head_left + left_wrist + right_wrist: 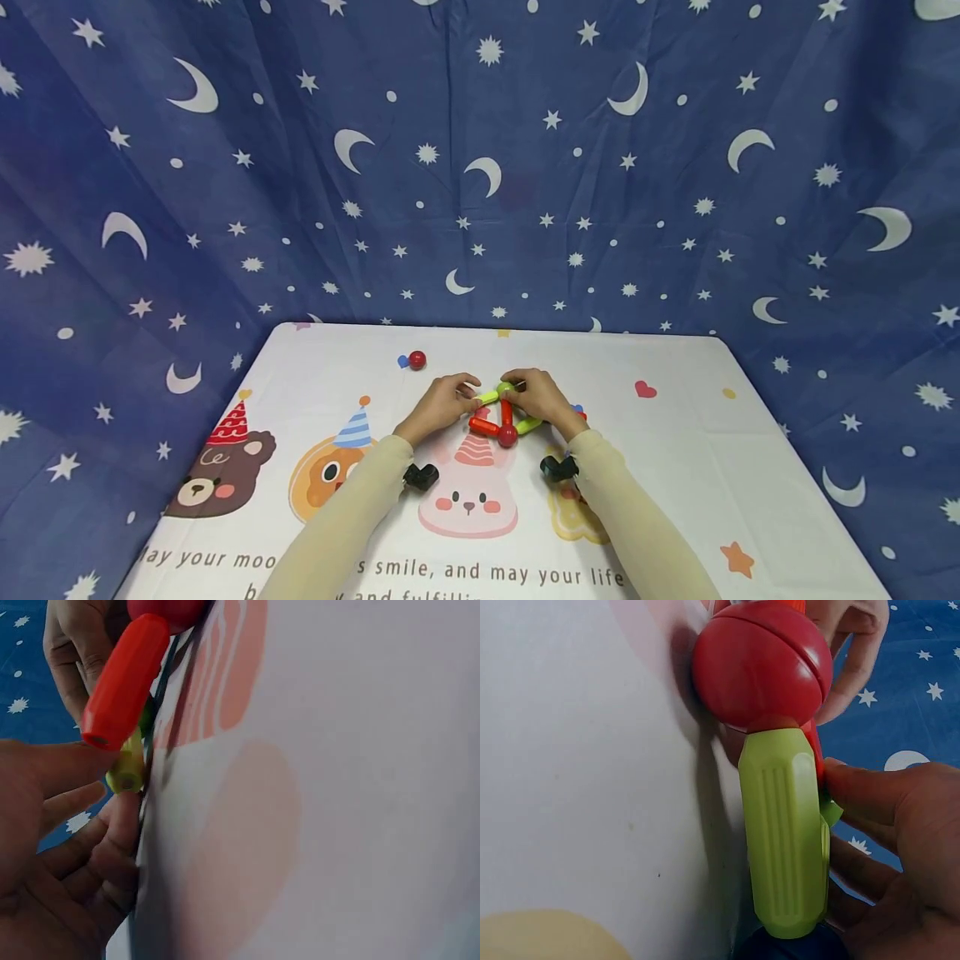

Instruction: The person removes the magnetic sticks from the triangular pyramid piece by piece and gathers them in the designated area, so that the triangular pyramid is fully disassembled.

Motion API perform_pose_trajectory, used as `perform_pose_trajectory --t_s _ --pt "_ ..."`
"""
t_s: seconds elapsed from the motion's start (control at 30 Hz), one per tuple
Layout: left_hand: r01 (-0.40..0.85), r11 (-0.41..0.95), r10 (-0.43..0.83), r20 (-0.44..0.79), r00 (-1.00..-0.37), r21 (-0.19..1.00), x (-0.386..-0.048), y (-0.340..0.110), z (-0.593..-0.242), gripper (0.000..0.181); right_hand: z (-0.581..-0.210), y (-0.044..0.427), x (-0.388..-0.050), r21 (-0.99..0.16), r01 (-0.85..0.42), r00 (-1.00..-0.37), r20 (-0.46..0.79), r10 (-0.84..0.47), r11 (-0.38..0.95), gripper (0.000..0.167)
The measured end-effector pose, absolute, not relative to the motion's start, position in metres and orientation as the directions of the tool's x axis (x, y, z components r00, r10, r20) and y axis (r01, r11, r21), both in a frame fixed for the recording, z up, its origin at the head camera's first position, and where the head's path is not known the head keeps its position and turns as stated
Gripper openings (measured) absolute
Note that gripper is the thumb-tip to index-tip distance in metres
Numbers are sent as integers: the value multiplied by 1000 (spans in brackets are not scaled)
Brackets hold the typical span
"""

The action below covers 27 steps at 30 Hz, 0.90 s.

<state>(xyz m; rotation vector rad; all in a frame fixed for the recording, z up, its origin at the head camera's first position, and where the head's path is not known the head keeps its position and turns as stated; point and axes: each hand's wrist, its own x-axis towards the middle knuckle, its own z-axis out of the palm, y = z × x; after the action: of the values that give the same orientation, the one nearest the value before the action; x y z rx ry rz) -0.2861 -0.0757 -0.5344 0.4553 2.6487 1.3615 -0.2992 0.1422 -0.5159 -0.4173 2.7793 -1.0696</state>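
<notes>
A joined toy of rods and balls lies on the table under both hands. My left hand (442,407) pinches the free end of a yellow-green rod (487,397) between thumb and fingers. On that rod's other end is a green ball (505,389), which my right hand (538,395) holds. From the green ball a red rod (507,412) runs to a red ball (507,436). Another red rod (127,682) points left from the red ball. A second yellow-green rod (784,832) goes right from it to a dark blue ball (791,946), mostly hidden in the right wrist view.
A loose red ball (417,360) lies at the back left of the white printed table (675,467). Part of a blue and a red piece (579,412) shows behind the right wrist. A blue curtain with moons and stars (480,208) hangs behind and beside the table.
</notes>
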Motion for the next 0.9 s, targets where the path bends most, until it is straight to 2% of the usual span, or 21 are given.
perform_pose_trajectory --t_s 0.17,0.47,0.7,0.9 --pt "223 580 348 9 -938 784 -289 -72 -536 37 -516 142 -301 -670 -218 -951 -17 -308 709 30" --pt "293 675 398 -1 -917 677 -290 -68 -534 16 -518 143 -302 -672 -204 -951 -34 -306 712 28" --pt "328 660 414 36 -909 676 -290 -73 -531 14 -518 142 -302 -681 -219 -942 -39 -334 698 27" --pt "283 637 379 29 -925 717 -287 -82 -531 19 -520 143 -303 -683 -193 -951 -46 -306 704 26"
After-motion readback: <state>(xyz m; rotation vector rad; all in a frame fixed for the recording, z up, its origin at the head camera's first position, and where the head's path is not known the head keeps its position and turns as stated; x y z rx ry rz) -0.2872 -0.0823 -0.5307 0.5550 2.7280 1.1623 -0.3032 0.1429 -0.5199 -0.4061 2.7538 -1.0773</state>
